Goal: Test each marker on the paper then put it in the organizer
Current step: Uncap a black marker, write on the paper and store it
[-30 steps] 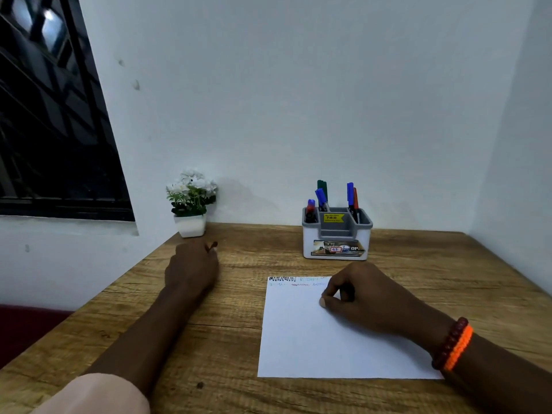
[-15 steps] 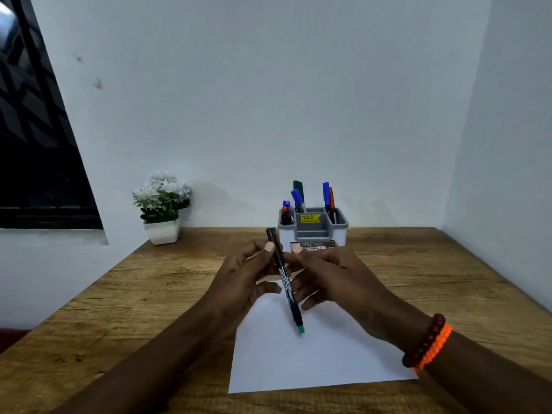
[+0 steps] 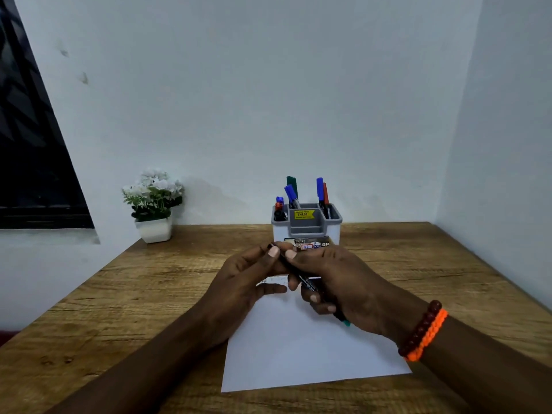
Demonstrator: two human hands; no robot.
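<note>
Both hands hold one black marker (image 3: 307,282) slantwise above the white paper (image 3: 301,354). My left hand (image 3: 254,282) pinches its upper, capped end with thumb and fingers. My right hand (image 3: 343,288) wraps the barrel lower down, and a green tip end pokes out below that hand. Faint scribbles show on the paper's top edge between the hands. The grey and white organizer (image 3: 307,227) stands just behind the hands, with several blue, green and red markers upright in its compartments.
A small white pot of white flowers (image 3: 153,204) sits at the back left of the wooden table (image 3: 119,309). White walls close in behind and on the right. A dark window is on the left. An orange and brown bracelet is on my right wrist.
One second ago my hands were apart, the right writing on the paper. They came together on the marker, and my right hand has since closed further round the barrel.
</note>
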